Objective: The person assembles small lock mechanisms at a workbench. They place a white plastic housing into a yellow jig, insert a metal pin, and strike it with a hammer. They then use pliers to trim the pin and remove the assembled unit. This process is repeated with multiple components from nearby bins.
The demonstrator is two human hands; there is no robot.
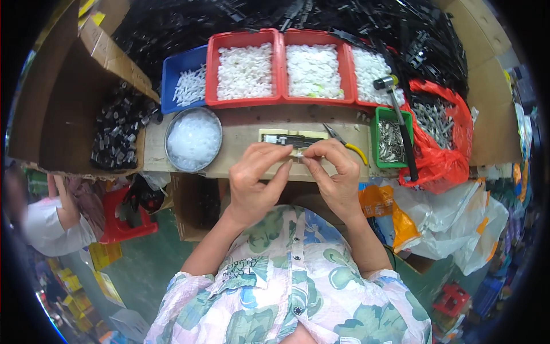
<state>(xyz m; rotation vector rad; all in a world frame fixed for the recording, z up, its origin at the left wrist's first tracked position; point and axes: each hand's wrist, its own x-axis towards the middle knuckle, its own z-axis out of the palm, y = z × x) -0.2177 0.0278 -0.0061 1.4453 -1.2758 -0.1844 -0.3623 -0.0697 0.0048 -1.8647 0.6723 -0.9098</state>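
My left hand [256, 178] and my right hand [334, 172] meet at the front edge of the wooden bench [240, 129]. Their fingertips pinch a small whitish part [297, 155] between them. Just behind the fingers lies a flat yellow and black jig [289, 138] with a black part in it. Yellow-handled pliers [345, 143] rest to the right of the jig, close to my right hand.
Red trays [246, 71] of white parts and a blue tray [182, 80] line the back. A round metal tin [193, 139] stands left, a green bin of metal pieces [391, 139] and a hammer [398, 114] right. A cardboard box [86, 103] holds black parts. Another person [51, 221] sits lower left.
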